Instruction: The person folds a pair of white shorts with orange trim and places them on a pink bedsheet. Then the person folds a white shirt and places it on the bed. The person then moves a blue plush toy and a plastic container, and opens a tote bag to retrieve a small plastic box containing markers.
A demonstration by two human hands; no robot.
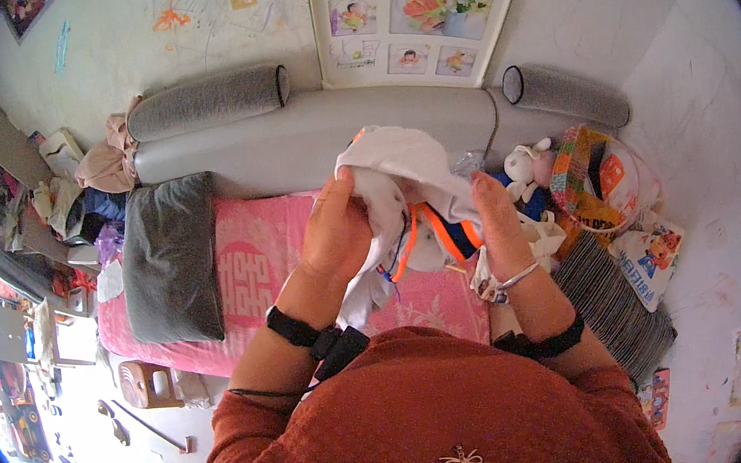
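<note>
Pink bedding [264, 231] lies below a white, orange-trimmed garment [398, 152], lifted near the bedding's right edge, loose and unfolded, fingers of the left hand [334, 234] and right hand [500, 220] clamped on its sides.

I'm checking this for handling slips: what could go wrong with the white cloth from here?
The white cloth, held up between the left hand and the right hand, could drop onto the pink bedcover if both grips loosen. Its folds and orange trim hang loosely, so they might twist. The bracelet on the right wrist might also snag the fabric.
</note>
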